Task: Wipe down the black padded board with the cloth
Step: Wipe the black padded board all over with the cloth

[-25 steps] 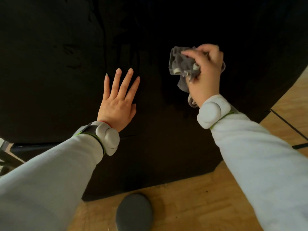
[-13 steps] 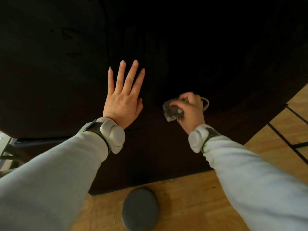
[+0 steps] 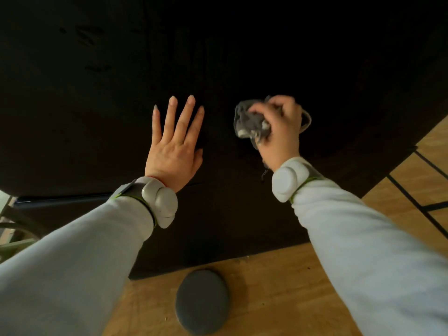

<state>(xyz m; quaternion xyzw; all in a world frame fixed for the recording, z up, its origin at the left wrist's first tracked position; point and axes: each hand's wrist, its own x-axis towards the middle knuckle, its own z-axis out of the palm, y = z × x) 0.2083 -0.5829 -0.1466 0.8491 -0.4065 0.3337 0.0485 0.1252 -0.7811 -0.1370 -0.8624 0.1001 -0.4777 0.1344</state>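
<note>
Wiping under way, centre frame: right hand (image 3: 278, 128) clenches the bunched grey cloth (image 3: 249, 122) against the black padded board (image 3: 242, 57). Left hand (image 3: 173, 147) lies flat beside it, fingers straight and slightly apart. Scuffs at upper left look untouched; most of the surface probably remains.

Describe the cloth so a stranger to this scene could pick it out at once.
The big black padded board fills the upper part of the view. The right hand grips the cloth in front of it. It is the only grey, crumpled thing against the black; the left hand beside it lies flat and holds nothing.
</note>
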